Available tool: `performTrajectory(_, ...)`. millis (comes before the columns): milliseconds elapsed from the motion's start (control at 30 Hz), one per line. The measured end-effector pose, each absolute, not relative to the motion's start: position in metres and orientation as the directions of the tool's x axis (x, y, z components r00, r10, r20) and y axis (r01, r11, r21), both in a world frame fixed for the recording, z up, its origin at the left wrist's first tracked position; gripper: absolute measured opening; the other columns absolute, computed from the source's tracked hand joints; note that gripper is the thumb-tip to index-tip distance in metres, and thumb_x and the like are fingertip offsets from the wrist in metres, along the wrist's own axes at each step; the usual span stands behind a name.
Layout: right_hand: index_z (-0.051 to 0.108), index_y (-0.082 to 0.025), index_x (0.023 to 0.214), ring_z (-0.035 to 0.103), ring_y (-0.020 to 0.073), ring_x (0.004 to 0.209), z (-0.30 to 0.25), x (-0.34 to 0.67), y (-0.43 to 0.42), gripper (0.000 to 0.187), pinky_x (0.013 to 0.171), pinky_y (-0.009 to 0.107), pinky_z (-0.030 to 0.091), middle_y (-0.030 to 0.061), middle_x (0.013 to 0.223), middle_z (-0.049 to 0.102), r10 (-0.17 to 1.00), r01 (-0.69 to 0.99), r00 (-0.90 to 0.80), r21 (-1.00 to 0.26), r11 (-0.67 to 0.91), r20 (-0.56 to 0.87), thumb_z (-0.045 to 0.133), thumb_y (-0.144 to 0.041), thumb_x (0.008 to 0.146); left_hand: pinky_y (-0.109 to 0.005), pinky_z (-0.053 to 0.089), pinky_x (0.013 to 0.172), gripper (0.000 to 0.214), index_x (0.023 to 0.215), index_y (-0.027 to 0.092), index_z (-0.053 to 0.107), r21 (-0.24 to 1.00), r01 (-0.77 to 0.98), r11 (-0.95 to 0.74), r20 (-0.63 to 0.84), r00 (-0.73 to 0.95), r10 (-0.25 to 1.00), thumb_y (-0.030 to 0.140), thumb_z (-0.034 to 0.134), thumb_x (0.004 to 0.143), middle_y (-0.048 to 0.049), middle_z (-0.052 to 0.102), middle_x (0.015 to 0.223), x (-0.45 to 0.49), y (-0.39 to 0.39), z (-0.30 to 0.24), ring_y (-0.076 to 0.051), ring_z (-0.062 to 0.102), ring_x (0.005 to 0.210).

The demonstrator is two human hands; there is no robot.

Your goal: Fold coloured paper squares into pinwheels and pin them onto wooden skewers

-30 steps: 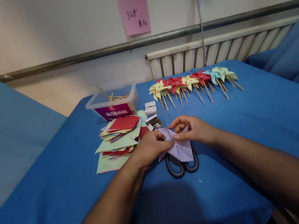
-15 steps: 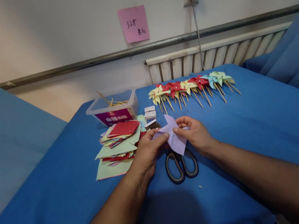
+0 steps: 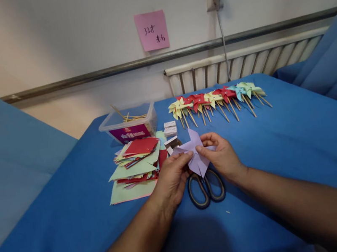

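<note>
A purple paper pinwheel (image 3: 199,164), with its blades partly folded in, is held up between both hands at the middle of the table. My left hand (image 3: 174,176) pinches it from the left, thumb near its centre. From the right, my right hand (image 3: 220,154) grips it with thumb on top and fingers curled behind. Black-handled scissors (image 3: 207,194) lie just below the paper, their blades hidden by it. Close to my left fingers is a small open box (image 3: 173,142).
Stacked coloured paper (image 3: 137,169) lies left of my hands. Behind it stands a clear plastic tub (image 3: 128,128) with wooden sticks. Finished pinwheels (image 3: 215,98) on sticks line the back right. Two small white boxes (image 3: 170,128) sit near the tub. A radiator (image 3: 241,61) runs along the wall.
The view has tilted up slightly, so everything sits a little lower. Both hands still hold the purple pinwheel; my left fingers have shifted slightly on it.
</note>
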State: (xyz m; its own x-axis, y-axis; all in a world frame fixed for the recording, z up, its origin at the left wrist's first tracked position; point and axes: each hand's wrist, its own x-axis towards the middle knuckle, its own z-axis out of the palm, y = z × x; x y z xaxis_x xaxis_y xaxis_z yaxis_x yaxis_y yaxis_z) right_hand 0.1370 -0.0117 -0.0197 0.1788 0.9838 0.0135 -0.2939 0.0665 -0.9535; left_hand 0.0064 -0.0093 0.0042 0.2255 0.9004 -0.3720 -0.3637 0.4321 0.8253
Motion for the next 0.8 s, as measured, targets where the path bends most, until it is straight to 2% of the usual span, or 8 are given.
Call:
performTrajectory(133,0.055,-0.019,0.087,0.058,0.0121,0.061,-0.022,0.137,-0.012,0.034,0.056,0.025,0.049,-0.0016,0.075,0.061,0.989,-0.282,0.149,-0.957,0.059,0.017,0.074,-0.033,0.063,-0.026,0.050,0.063,0.026,0.090,0.008,0.069,0.835,-0.359,0.416,-0.359,0.218,0.908,0.016,0.073,0.066,-0.0074,0.070,0.076,0.007,-0.009,0.002,-0.015,0.062,0.064)
performTrajectory(233,0.054,-0.020,0.094,0.058,0.0132,0.065,-0.024,0.138,-0.012,0.033,0.058,0.026,0.050,-0.0002,0.079,0.061,0.993,-0.273,0.117,-0.960,0.066,0.036,0.071,-0.033,0.068,-0.025,0.050,0.061,0.023,0.086,0.008,0.070,0.841,-0.365,0.400,-0.355,0.187,0.916,0.015,0.073,0.064,-0.0070,0.069,0.074,0.007,-0.008,0.002,-0.015,0.062,0.063)
performTrajectory(300,0.053,-0.021,0.102,0.060,0.0154,0.075,-0.026,0.140,-0.013,0.032,0.064,0.029,0.051,0.0027,0.088,0.062,0.988,-0.240,0.113,-0.962,0.127,0.102,0.066,-0.032,0.074,-0.026,0.051,0.062,0.020,0.083,0.008,0.070,0.837,-0.382,0.391,-0.353,0.169,0.920,0.015,0.073,0.065,-0.0070,0.069,0.073,0.005,-0.007,0.003,-0.015,0.062,0.063)
performTrajectory(400,0.051,-0.024,0.114,0.059,0.0182,0.094,-0.027,0.145,-0.015,0.033,0.078,0.034,0.051,0.0068,0.111,0.059,0.957,-0.123,0.095,-0.951,0.284,0.274,0.056,-0.025,0.081,-0.028,0.053,0.066,0.021,0.085,0.009,0.070,0.829,-0.426,0.362,-0.327,0.155,0.932,0.016,0.072,0.066,-0.0076,0.071,0.078,0.001,-0.004,0.009,-0.016,0.064,0.067)
performTrajectory(533,0.053,-0.028,0.116,0.046,0.0231,0.121,-0.022,0.150,-0.020,0.046,0.097,0.042,0.042,0.0062,0.134,0.043,0.848,0.151,0.027,-0.840,0.521,0.530,0.052,-0.008,0.074,-0.028,0.054,0.066,0.025,0.090,0.010,0.070,0.814,-0.477,0.333,-0.309,0.131,0.942,0.013,0.072,0.065,-0.0075,0.071,0.083,-0.003,-0.003,0.015,-0.017,0.065,0.071)
performTrajectory(633,0.056,-0.029,0.112,0.034,0.0250,0.131,-0.017,0.150,-0.024,0.050,0.105,0.047,0.033,0.0042,0.142,0.033,0.770,0.315,-0.059,-0.720,0.619,0.636,0.052,-0.002,0.070,-0.028,0.053,0.067,0.029,0.093,0.010,0.069,0.804,-0.487,0.341,-0.325,0.120,0.938,0.013,0.073,0.064,-0.0076,0.071,0.086,-0.005,-0.002,0.016,-0.017,0.065,0.071)
performTrajectory(700,0.059,-0.029,0.109,0.033,0.0264,0.132,-0.015,0.149,-0.026,0.045,0.105,0.048,0.033,0.0039,0.144,0.029,0.744,0.371,-0.110,-0.667,0.646,0.659,0.056,-0.004,0.071,-0.027,0.053,0.067,0.030,0.094,0.010,0.069,0.801,-0.494,0.338,-0.314,0.135,0.940,0.014,0.073,0.064,-0.0076,0.071,0.087,-0.006,-0.002,0.014,-0.016,0.064,0.071)
performTrajectory(800,0.063,-0.027,0.098,0.034,0.0278,0.131,-0.015,0.148,-0.027,0.029,0.103,0.047,0.035,0.0037,0.142,0.032,0.721,0.421,-0.147,-0.617,0.665,0.677,0.063,-0.012,0.073,-0.026,0.052,0.066,0.030,0.095,0.011,0.069,0.805,-0.495,0.327,-0.281,0.166,0.945,0.015,0.073,0.065,-0.0077,0.071,0.088,-0.006,-0.002,0.013,-0.016,0.064,0.073)
